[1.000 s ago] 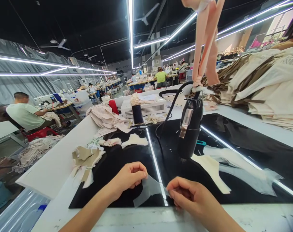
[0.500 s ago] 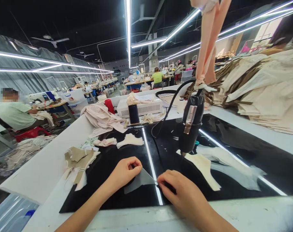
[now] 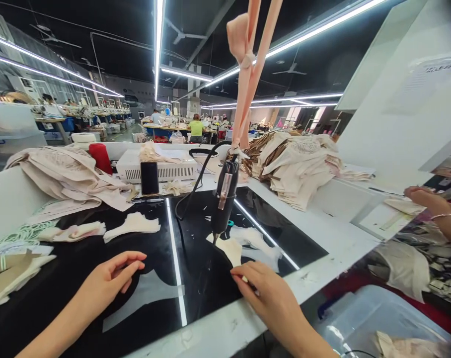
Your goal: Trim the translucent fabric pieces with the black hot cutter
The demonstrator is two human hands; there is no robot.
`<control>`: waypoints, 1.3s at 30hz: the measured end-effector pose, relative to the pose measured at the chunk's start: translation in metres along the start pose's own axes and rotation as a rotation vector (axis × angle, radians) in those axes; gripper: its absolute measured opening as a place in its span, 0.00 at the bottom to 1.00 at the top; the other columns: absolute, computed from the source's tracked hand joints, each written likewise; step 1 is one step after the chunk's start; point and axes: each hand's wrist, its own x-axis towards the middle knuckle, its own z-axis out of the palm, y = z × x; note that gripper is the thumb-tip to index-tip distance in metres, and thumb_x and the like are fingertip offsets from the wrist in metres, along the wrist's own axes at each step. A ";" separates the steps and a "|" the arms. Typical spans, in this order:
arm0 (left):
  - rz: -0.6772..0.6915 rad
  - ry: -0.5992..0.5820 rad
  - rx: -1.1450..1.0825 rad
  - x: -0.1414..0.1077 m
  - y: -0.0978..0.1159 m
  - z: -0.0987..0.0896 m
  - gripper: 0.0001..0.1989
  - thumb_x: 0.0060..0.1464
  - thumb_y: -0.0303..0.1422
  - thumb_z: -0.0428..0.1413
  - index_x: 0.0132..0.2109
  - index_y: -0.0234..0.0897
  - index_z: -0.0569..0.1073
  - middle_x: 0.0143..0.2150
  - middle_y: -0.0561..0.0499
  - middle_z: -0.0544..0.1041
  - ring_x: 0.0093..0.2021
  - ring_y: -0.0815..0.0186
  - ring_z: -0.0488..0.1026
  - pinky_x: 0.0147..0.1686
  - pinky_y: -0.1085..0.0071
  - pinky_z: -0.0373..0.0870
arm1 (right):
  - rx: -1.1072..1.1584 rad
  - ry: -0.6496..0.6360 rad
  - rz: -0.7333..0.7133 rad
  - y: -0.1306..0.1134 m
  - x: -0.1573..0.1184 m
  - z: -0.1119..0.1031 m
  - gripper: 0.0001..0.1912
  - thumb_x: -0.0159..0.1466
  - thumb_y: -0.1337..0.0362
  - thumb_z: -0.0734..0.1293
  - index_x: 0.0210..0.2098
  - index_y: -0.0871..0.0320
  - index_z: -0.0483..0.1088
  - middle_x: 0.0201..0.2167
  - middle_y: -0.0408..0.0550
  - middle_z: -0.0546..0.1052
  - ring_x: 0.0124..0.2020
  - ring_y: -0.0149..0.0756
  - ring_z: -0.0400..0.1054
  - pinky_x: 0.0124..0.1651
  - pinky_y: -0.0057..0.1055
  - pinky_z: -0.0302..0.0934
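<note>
A sheer grey curved fabric piece (image 3: pixel 145 293) lies flat on the glossy black board (image 3: pixel 201 278). Just above its left part hovers my left hand (image 3: pixel 108 278), empty, with the fingers loosely apart. My right hand (image 3: pixel 268 291) is closed on the near end of a cream cut fabric piece (image 3: pixel 231 248), and a bit of cream shows between thumb and fingers. Over that piece's far end hangs a black handheld tool (image 3: pixel 225 196) with a thin metal tip, tied up by peach fabric strips (image 3: pixel 244 94). More sheer pieces (image 3: pixel 257 241) lie beyond the cream one.
At the left are a cream piece (image 3: pixel 134 226), a folded pale piece (image 3: pixel 74 231) and beige cut pieces (image 3: pixel 9 268). A phone (image 3: pixel 150 178) leans on a white vented box (image 3: pixel 173 170). Stacked fabric (image 3: pixel 296 166) stands behind. Another person's hand (image 3: pixel 432 201) shows at right.
My left hand has let go of the sheer piece, which now lies on the board. My right hand has moved to the cream piece and gripped its end. The view has turned right.
</note>
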 end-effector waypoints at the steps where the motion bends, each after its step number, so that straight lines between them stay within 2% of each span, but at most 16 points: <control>1: 0.004 0.021 -0.014 -0.001 0.000 0.001 0.32 0.52 0.59 0.61 0.51 0.37 0.80 0.31 0.50 0.80 0.23 0.68 0.63 0.23 0.73 0.56 | -0.033 0.020 0.024 0.011 -0.003 -0.005 0.12 0.74 0.66 0.62 0.45 0.53 0.78 0.41 0.48 0.84 0.42 0.41 0.79 0.44 0.35 0.72; 4: 0.006 0.063 -0.039 -0.005 0.005 0.005 0.31 0.50 0.59 0.62 0.49 0.38 0.81 0.28 0.51 0.78 0.22 0.68 0.62 0.20 0.75 0.52 | -0.131 0.080 0.103 0.041 -0.005 -0.015 0.13 0.75 0.63 0.61 0.45 0.54 0.79 0.42 0.51 0.85 0.42 0.45 0.79 0.45 0.40 0.73; 7: -0.026 0.066 -0.042 -0.007 0.009 0.006 0.31 0.48 0.58 0.64 0.49 0.39 0.81 0.27 0.51 0.77 0.21 0.68 0.62 0.18 0.76 0.46 | -0.199 0.095 0.134 0.057 -0.001 -0.014 0.15 0.75 0.62 0.61 0.45 0.54 0.80 0.44 0.52 0.85 0.44 0.47 0.79 0.46 0.42 0.72; 12: -0.011 0.075 -0.063 -0.007 0.012 0.004 0.32 0.47 0.58 0.65 0.48 0.37 0.81 0.29 0.49 0.78 0.21 0.70 0.61 0.19 0.76 0.49 | -0.259 0.055 0.123 0.061 0.014 -0.001 0.14 0.76 0.60 0.61 0.44 0.54 0.80 0.41 0.51 0.83 0.41 0.45 0.78 0.42 0.37 0.69; 17: -0.077 0.039 -0.003 -0.009 0.016 0.003 0.33 0.49 0.60 0.62 0.51 0.38 0.80 0.20 0.58 0.66 0.15 0.73 0.51 0.17 0.76 0.45 | -0.280 0.010 0.109 0.063 0.023 0.005 0.16 0.75 0.64 0.61 0.38 0.55 0.79 0.35 0.50 0.80 0.36 0.42 0.74 0.39 0.36 0.64; 21: -0.073 0.040 -0.002 -0.011 0.018 0.005 0.35 0.48 0.61 0.62 0.51 0.38 0.79 0.20 0.59 0.66 0.15 0.73 0.51 0.16 0.76 0.47 | -0.244 0.008 0.132 0.064 0.024 0.005 0.17 0.74 0.66 0.60 0.36 0.55 0.79 0.35 0.51 0.80 0.37 0.43 0.73 0.40 0.36 0.63; 26: -0.073 0.022 -0.026 -0.010 0.014 0.005 0.34 0.50 0.60 0.62 0.52 0.37 0.79 0.21 0.58 0.67 0.15 0.74 0.51 0.17 0.77 0.48 | -0.099 0.065 0.240 0.061 0.025 0.003 0.14 0.72 0.63 0.61 0.35 0.53 0.78 0.36 0.50 0.81 0.40 0.44 0.76 0.40 0.36 0.64; 32: -0.055 0.033 -0.054 -0.010 0.008 0.006 0.34 0.50 0.58 0.62 0.53 0.36 0.79 0.22 0.57 0.67 0.17 0.73 0.53 0.18 0.78 0.48 | 0.219 0.201 0.453 0.068 0.028 -0.017 0.12 0.65 0.54 0.66 0.32 0.52 0.78 0.30 0.46 0.82 0.31 0.41 0.75 0.33 0.34 0.63; 39: -0.044 0.057 -0.048 -0.009 0.004 0.006 0.35 0.50 0.60 0.61 0.53 0.36 0.79 0.22 0.57 0.68 0.17 0.73 0.53 0.17 0.77 0.48 | 0.649 0.499 0.715 0.094 0.024 -0.043 0.25 0.54 0.42 0.72 0.37 0.58 0.76 0.33 0.55 0.85 0.30 0.42 0.77 0.25 0.31 0.66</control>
